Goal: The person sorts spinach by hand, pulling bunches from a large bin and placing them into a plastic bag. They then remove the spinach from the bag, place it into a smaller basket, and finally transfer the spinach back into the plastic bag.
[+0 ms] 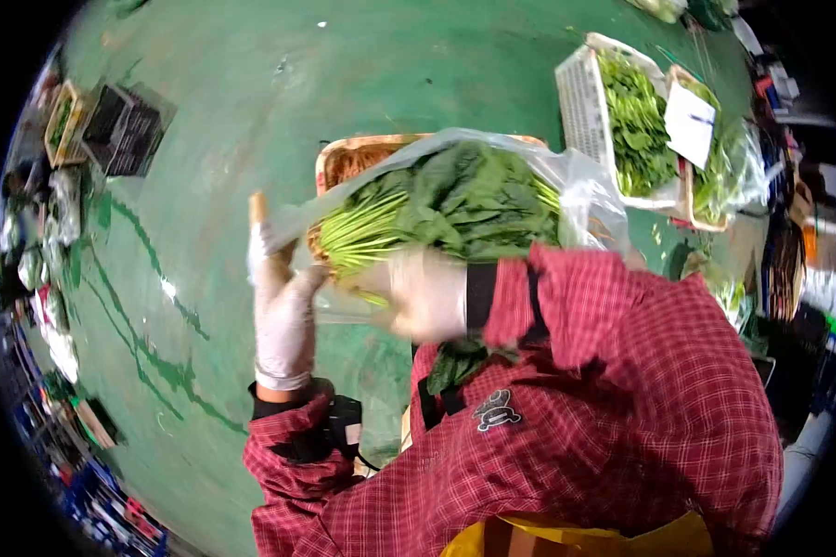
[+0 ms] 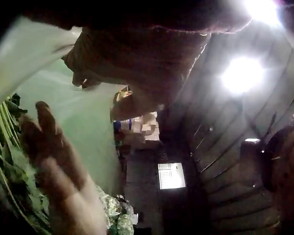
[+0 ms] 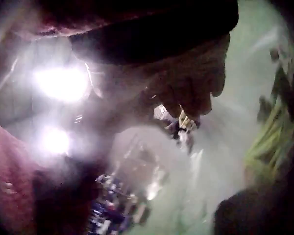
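A bunch of leafy greens (image 1: 474, 200) with pale green stems and reddish root ends lies in a clear plastic bag (image 1: 590, 200). The stems point left, toward the bag's mouth. My left hand (image 1: 283, 320), in a whitish glove with a bare fingertip, holds the film at the mouth, one finger upright and the thumb toward the roots. Blurred by motion, my gloved right hand (image 1: 427, 297) is at the near side of the stems. From the left wrist, the right hand (image 2: 63, 181) shows straight fingers beside the greens (image 2: 12, 161).
Under the bag is an orange-brown crate (image 1: 367, 153). A white crate (image 1: 580, 121) of greens stands at the right, with a paper sheet (image 1: 689, 125) on the crate beside it. A black crate (image 1: 126, 130) sits far left on the green floor (image 1: 214, 121).
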The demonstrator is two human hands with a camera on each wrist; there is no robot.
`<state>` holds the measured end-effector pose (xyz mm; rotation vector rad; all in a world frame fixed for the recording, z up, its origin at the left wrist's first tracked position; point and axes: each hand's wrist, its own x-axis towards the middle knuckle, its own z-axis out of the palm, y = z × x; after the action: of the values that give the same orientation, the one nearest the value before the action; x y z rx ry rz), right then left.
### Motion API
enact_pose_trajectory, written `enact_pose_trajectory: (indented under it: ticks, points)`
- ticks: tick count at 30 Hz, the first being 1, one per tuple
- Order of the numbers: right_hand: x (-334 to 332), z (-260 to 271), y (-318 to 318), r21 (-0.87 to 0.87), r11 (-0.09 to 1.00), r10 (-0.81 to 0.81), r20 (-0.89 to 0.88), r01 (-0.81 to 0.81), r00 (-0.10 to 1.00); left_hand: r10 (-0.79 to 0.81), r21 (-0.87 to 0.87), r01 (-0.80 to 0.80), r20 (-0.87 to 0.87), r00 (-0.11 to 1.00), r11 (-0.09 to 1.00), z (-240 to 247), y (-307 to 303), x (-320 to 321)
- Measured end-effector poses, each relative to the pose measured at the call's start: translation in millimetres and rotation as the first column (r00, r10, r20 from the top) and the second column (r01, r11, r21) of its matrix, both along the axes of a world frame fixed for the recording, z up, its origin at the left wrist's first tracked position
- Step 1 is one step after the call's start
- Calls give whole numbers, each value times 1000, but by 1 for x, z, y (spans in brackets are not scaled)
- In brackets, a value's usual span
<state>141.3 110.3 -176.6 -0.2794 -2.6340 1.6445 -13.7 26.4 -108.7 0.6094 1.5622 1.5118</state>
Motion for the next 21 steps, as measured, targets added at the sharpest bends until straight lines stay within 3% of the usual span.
enact_pose_trajectory:
  ticks: [1, 2, 3, 4, 5, 6, 7, 8, 9, 10, 11, 13, 14, 16, 18, 19, 20, 21]
  points:
    - [27, -4, -37, 3, 995, -94, -271, 98, 958, 32, -16, -32, 16, 999, 999, -2, 1, -4]
    - [51, 0, -52, -170, 973, 166, 37, -158, 985, 63, -38, -62, 35, 997, 997, -4, 1, -7]
    - [78, -8, -56, 136, 973, 182, 59, -189, 981, 37, -66, -35, 33, 999, 997, -4, 0, -10]
    - [93, -8, -53, 433, 873, 203, 90, -222, 975, 21, -86, -18, 26, 999, 996, -2, 0, -11]
    - [99, -20, -21, 337, 844, 277, 389, -416, 878, -2, -111, -1, -24, 1000, 994, 0, 0, -9]
    - [121, -86, 5, 434, 768, 316, 381, -470, 869, -29, -100, 22, -67, 997, 995, -5, -3, -9]
    - [138, -127, 34, 483, 764, 341, 258, -427, 904, -104, -168, 62, -252, 962, 984, -12, -7, -9]
    - [123, -114, 56, 448, 731, 379, 361, -515, 852, -191, -246, 91, -424, 885, 965, -21, -13, -11]
    - [119, -122, 69, 517, 697, 376, 326, -496, 868, -447, -459, 150, -654, 610, 876, -30, -26, -18]
    - [117, -139, 77, 579, 702, 347, 230, -414, 909, -670, -662, 120, -707, 226, 740, -37, -45, -20]
    - [112, -147, 85, 606, 699, 334, 194, -380, 923, -780, -790, -86, -613, 126, 607, -42, -58, -6]
    - [106, -157, 102, 659, 686, 301, 128, -307, 945, -982, -978, -94, -184, -35, 187, -42, -74, 12]
    - [106, -164, 107, 678, 682, 283, 100, -273, 954, -992, -998, -57, 35, -117, -29, -36, -72, 24]
    - [108, -181, 112, 697, 687, 244, 47, -207, 969, -972, -975, 163, -175, -157, 149, -56, -107, 22]
    - [108, -197, 99, 715, 675, 208, 49, -180, 977, -959, -999, 50, 7, -285, -22, -65, -119, 7]
    - [112, -199, 89, 712, 663, 214, 116, -232, 970, -945, -999, 21, 25, -326, -34, -30, -83, 21]
    - [113, -196, 80, 715, 639, 218, 184, -283, 958, -937, -994, 76, -104, -332, 84, -27, -84, 9]
    - [115, -200, 72, 705, 647, 233, 180, -291, 956, -938, -990, 76, -138, -318, 120, -9, -66, 14]
